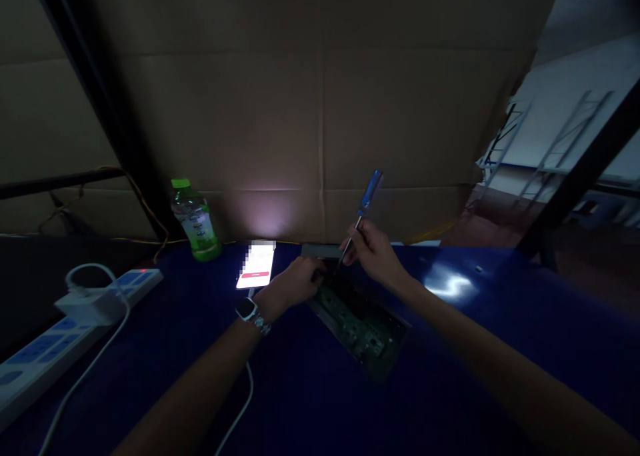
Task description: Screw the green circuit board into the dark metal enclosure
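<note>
A screwdriver point(369, 195) with a translucent blue handle is pinched by its metal shaft in my right hand point(371, 248). The handle points up and away, and the dark lower end of the shaft reaches down to the far end of a green circuit board point(357, 329). This board sits in a long dark frame, lying at a slant on the blue tabletop. With fingers curled, my left hand point(299, 279) grips the board's far left end; its fingertips are partly lost in shadow. A watch point(247, 309) with a metal band is on my left wrist.
Left of the board lies a lit phone point(257, 266) with a white cable point(245, 403). A green-capped bottle point(197, 223) stands behind it. At the far left is a power strip point(37, 349) with a white plug point(93, 306). A cardboard wall point(320, 109) rises behind the table.
</note>
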Tool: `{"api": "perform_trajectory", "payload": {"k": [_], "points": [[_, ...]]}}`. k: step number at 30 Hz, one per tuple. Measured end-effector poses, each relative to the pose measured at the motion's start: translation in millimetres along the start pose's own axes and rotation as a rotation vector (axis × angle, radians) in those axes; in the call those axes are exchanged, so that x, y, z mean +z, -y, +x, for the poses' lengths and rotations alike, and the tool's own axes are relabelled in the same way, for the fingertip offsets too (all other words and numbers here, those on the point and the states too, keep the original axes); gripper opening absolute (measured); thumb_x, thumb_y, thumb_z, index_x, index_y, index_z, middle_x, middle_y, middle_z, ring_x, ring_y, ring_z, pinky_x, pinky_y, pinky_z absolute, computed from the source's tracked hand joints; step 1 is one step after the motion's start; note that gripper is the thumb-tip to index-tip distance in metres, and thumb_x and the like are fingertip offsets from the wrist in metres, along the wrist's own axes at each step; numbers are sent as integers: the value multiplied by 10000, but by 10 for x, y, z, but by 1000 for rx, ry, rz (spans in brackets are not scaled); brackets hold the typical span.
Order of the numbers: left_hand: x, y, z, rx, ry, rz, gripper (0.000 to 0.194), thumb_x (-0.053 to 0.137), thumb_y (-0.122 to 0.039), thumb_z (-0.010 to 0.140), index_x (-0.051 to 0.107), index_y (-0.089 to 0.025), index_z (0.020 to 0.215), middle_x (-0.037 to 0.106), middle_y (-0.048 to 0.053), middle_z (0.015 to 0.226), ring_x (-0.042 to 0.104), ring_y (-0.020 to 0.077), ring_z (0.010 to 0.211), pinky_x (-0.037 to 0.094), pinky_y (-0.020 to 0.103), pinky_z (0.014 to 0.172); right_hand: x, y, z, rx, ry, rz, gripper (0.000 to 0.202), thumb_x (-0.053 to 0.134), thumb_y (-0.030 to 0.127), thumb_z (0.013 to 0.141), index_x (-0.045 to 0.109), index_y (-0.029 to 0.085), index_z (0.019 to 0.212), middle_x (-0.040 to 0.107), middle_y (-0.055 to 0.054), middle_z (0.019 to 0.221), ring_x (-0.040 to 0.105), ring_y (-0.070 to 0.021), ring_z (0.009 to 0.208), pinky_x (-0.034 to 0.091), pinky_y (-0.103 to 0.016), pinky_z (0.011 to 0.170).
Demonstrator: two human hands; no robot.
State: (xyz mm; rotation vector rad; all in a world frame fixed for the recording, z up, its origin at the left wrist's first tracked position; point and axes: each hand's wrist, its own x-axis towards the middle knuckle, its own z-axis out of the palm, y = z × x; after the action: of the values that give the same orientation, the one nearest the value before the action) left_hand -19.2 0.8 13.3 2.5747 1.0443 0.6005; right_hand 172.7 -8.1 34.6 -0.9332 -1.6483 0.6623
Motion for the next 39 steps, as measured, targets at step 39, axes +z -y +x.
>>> {"api": "perform_trajectory", "payload": {"k": [39], "points": [[-91, 68, -143, -19, 5, -402, 166, 599, -218, 825, 726, -185, 926, 726, 43, 883, 644, 147, 771, 473, 255, 685, 80, -24, -484, 202, -283, 360, 276, 501, 479, 886, 349, 256, 944, 674, -8, 728, 662, -169, 535, 547, -310, 511]]}}
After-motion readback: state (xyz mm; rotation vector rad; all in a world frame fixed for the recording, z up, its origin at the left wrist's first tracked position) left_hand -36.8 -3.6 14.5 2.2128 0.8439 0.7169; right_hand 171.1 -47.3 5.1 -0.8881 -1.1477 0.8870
